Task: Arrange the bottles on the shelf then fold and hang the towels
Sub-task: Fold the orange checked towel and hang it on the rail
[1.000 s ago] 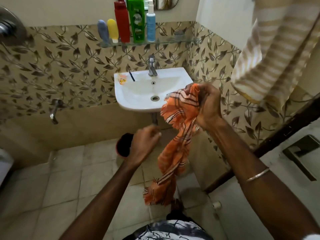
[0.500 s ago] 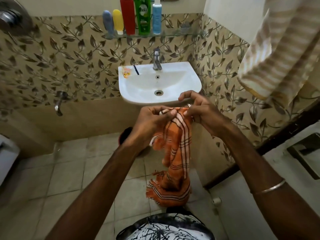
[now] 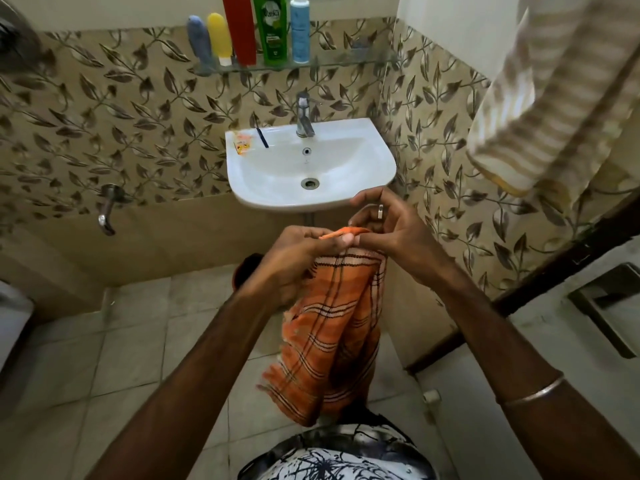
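Head view shows us the white sink (image 3: 363, 161) on the leaf-tiled wall, with a striped beige towel (image 3: 540, 91) hanging at upper right. Below the sink our orange checked towel (image 3: 332, 334) hangs from both hands: our left hand (image 3: 294, 261) and right hand (image 3: 391, 230) each pinch its top edge with curled fingers. Five bottles (image 3: 270, 29) stand upright on the glass shelf (image 3: 346, 62).

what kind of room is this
Most likely a small home bathroom. A white wall-mounted sink with a tap sits below a glass shelf lined with toiletry bottles, the walls are tiled, and both hands hold an orange towel.
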Demonstrator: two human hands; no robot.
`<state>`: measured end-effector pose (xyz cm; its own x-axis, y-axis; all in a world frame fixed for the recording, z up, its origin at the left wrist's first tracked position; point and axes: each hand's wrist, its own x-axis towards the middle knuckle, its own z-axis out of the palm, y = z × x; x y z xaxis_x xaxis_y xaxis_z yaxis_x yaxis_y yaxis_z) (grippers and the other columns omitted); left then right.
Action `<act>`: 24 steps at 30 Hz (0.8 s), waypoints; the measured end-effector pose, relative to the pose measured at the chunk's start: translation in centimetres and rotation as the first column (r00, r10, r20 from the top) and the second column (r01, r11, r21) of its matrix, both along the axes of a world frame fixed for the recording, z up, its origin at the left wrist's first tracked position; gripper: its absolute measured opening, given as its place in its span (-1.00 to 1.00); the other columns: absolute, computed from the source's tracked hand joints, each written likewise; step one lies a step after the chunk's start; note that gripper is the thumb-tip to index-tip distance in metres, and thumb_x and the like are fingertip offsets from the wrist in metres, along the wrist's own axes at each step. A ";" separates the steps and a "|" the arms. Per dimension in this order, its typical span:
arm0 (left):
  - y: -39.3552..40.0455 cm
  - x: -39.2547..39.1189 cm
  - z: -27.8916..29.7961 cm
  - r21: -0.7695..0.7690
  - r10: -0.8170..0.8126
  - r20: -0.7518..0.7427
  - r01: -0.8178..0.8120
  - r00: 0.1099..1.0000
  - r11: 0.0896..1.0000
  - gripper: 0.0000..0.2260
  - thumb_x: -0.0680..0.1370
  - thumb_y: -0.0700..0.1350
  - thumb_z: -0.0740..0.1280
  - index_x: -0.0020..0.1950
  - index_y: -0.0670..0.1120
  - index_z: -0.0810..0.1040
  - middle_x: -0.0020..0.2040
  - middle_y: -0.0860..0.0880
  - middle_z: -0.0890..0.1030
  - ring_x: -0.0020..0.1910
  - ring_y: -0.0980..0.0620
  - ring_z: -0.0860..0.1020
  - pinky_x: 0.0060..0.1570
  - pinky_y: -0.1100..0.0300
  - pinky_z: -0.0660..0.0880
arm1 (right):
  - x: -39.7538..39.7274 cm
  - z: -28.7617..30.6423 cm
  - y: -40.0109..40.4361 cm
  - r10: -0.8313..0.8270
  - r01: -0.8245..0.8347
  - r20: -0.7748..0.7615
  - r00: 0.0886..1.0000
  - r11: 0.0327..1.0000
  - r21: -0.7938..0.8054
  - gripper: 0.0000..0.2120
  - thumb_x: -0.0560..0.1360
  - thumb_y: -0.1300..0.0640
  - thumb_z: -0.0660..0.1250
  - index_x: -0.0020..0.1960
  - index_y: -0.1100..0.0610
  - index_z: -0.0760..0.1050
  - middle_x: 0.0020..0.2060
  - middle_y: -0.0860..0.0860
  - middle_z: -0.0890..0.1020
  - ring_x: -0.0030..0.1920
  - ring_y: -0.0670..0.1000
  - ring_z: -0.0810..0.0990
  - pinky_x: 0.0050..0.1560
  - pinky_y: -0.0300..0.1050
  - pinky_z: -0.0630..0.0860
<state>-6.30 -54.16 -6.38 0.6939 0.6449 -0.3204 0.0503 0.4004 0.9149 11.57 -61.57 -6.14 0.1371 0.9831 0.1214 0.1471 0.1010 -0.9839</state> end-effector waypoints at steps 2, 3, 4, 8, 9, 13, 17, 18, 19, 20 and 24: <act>0.3 0.4 0.0 0.057 0.064 0.019 -0.065 0.998 0.996 -0.74 0.48 -0.21 0.49 0.07 -0.35 0.61 -0.15 -0.19 0.68 -0.21 -0.05 0.67 -0.18 0.11 0.63 | 0.5 -0.2 0.5 0.000 0.000 0.010 1.000 1.000 0.013 -0.62 0.43 0.35 0.51 0.16 0.09 0.52 -0.10 0.07 0.63 -0.08 0.06 0.67 -0.01 0.02 0.63; 0.4 0.7 0.0 0.088 0.097 0.031 -0.099 0.995 0.991 -0.77 0.46 -0.22 0.50 0.05 -0.31 0.62 -0.16 -0.18 0.68 -0.20 -0.05 0.66 -0.19 0.11 0.62 | 0.8 -0.2 0.9 -0.005 0.005 0.024 1.000 1.000 0.016 -0.64 0.41 0.31 0.54 0.14 0.10 0.55 -0.11 0.04 0.63 -0.08 0.07 0.67 -0.01 0.05 0.64; 0.6 0.9 0.1 0.119 0.130 0.040 -0.134 0.991 0.984 -0.79 0.46 -0.22 0.51 0.02 -0.28 0.63 -0.17 -0.16 0.68 -0.20 -0.04 0.65 -0.20 0.12 0.61 | 1.1 -0.1 1.3 -0.008 0.007 0.039 0.999 1.000 0.016 -0.67 0.40 0.28 0.55 0.12 0.11 0.58 -0.11 0.05 0.65 -0.08 0.09 0.68 0.00 0.09 0.64; 0.7 1.8 1.0 0.296 0.196 0.041 -0.199 0.980 0.934 -0.87 0.46 -0.23 0.50 -0.06 -0.27 0.67 -0.22 -0.13 0.71 -0.21 -0.01 0.67 -0.17 0.15 0.62 | 2.2 0.1 2.2 0.032 -0.032 0.054 0.998 0.999 -0.004 -0.76 0.44 0.22 0.52 0.09 0.21 0.65 -0.04 0.14 0.73 -0.02 0.12 0.72 0.00 0.01 0.68; 0.8 2.1 1.1 0.333 0.207 0.035 -0.207 0.978 0.920 -0.89 0.46 -0.23 0.50 -0.08 -0.27 0.68 -0.22 -0.15 0.71 -0.21 -0.03 0.68 -0.14 0.12 0.64 | 2.5 0.1 2.4 0.052 -0.051 0.039 0.998 0.998 -0.028 -0.78 0.45 0.22 0.50 0.09 0.22 0.65 -0.06 0.12 0.73 -0.04 0.07 0.72 -0.07 -0.09 0.66; 0.8 3.2 1.4 0.444 0.280 0.028 -0.263 0.960 0.857 -0.97 0.49 -0.27 0.46 -0.12 -0.22 0.69 -0.24 -0.09 0.71 -0.24 0.03 0.66 -0.17 0.17 0.62 | 3.6 -0.8 3.0 0.135 -0.134 -0.006 0.991 0.984 -0.113 -0.81 0.48 0.13 0.47 0.01 0.24 0.65 -0.17 0.08 0.70 -0.15 0.03 0.65 -0.16 -0.15 0.56; 0.8 4.4 1.3 0.472 0.369 0.045 -0.345 0.929 0.811 -0.96 0.51 -0.29 0.42 -0.12 -0.20 0.67 -0.27 -0.05 0.66 -0.26 0.07 0.62 -0.26 0.21 0.56 | 4.4 -2.9 3.2 0.195 -0.205 -0.078 0.978 0.966 -0.157 -0.82 0.46 0.05 0.46 -0.11 0.17 0.66 -0.23 0.08 0.67 -0.22 0.05 0.61 -0.19 -0.09 0.53; 1.0 4.6 1.2 0.463 0.400 0.051 -0.376 0.915 0.802 -0.95 0.51 -0.29 0.42 -0.13 -0.18 0.67 -0.27 -0.05 0.65 -0.26 0.05 0.61 -0.27 0.17 0.56 | 4.6 -3.5 3.2 0.205 -0.219 -0.098 0.974 0.961 -0.170 -0.84 0.46 0.05 0.46 -0.12 0.16 0.66 -0.24 0.06 0.68 -0.24 0.02 0.62 -0.20 -0.12 0.54; 1.2 4.7 1.1 0.454 0.429 0.058 -0.406 0.902 0.793 -0.94 0.51 -0.28 0.42 -0.14 -0.16 0.66 -0.27 -0.05 0.64 -0.26 0.02 0.61 -0.28 0.15 0.56 | 4.8 -4.2 3.1 0.210 -0.229 -0.113 0.971 0.956 -0.183 -0.85 0.46 0.06 0.46 -0.12 0.15 0.67 -0.25 0.05 0.69 -0.25 0.00 0.62 -0.21 -0.14 0.54; 1.4 4.7 1.0 0.454 0.452 0.063 -0.429 0.890 0.781 -0.92 0.51 -0.28 0.42 -0.15 -0.14 0.66 -0.27 -0.05 0.64 -0.26 0.01 0.60 -0.29 0.14 0.55 | 5.0 -4.9 3.1 0.213 -0.234 -0.123 0.969 0.952 -0.195 -0.84 0.45 0.05 0.46 -0.12 0.16 0.67 -0.25 0.04 0.69 -0.25 -0.02 0.62 -0.22 -0.16 0.54; 1.7 4.7 1.2 0.473 0.514 0.074 -0.483 0.855 0.736 -0.91 0.53 -0.27 0.41 -0.15 -0.12 0.64 -0.29 0.02 0.62 -0.28 0.09 0.59 -0.32 0.24 0.51 | 5.7 -7.6 2.8 0.248 -0.271 -0.119 0.961 0.929 -0.253 -0.78 0.45 0.01 0.47 -0.08 0.18 0.68 -0.17 0.10 0.70 -0.17 0.06 0.63 -0.15 -0.09 0.55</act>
